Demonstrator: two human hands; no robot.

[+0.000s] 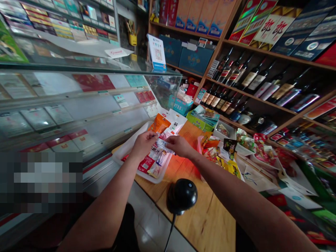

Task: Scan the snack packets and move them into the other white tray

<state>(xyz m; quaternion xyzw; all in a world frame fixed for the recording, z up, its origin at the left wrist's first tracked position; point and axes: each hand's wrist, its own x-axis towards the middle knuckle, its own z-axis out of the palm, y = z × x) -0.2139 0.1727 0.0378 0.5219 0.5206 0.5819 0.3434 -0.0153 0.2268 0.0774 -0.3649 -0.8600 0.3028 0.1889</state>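
Note:
My left hand (144,143) and my right hand (179,145) are both closed on a small clear-wrapped snack packet (163,142), held between them just above a white tray (123,154). The tray lies on a wooden counter (207,217) and holds several snack packets, among them an orange one (160,123) and a red-and-white one (147,162). A black barcode scanner (181,195) stands on the counter just in front of my hands, with a red glow on the wood before it.
A glass display case (78,105) of cartons runs along the left. Shelves of wine bottles (252,78) and boxed goods fill the right. More trays and bags of snacks (228,147) crowd the counter's right side. The scanner's cable hangs over the counter's near edge.

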